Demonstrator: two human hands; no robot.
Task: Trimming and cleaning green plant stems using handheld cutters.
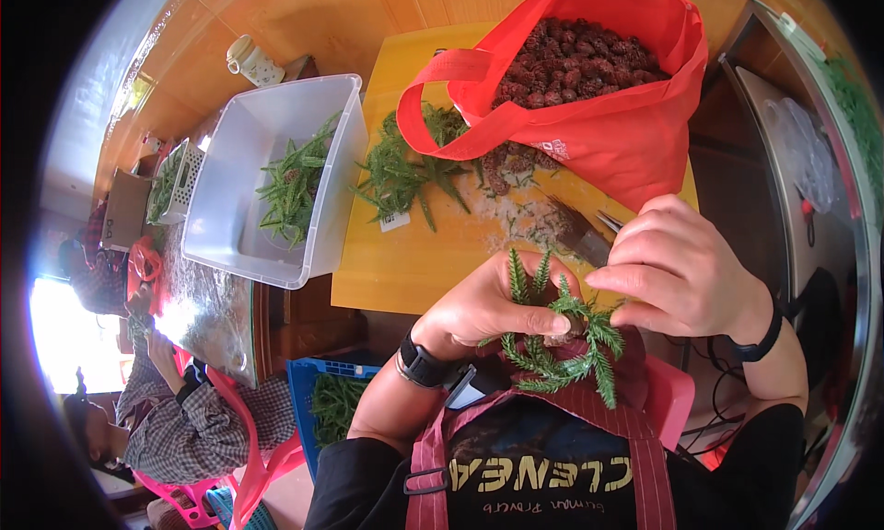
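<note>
In front of my chest, my left hand (pixel 493 304) grips a green artificial pine sprig (pixel 599 350), thumb laid across its middle. A small brown pine cone (pixel 564 332) shows partly at the sprig's centre, just beside that thumb. My right hand (pixel 670 270) is curled close to the sprig's right side, fingers bent toward the thumb; what they pinch, if anything, is too small to tell. Beyond the hands, a bundle of thin dark wires (pixel 580 231) and a pointed metal tool (pixel 609 221) lie on the yellow table (pixel 387 277). More loose sprigs (pixel 405 166) are heaped on the table's left.
A red bag (pixel 645 129) full of brown pine cones (pixel 580 62) stands at the far right. Left of the table is a clear plastic bin (pixel 318 244) holding sprigs. A blue crate (pixel 304 383) sits below. Another person (pixel 198 429) works at the left.
</note>
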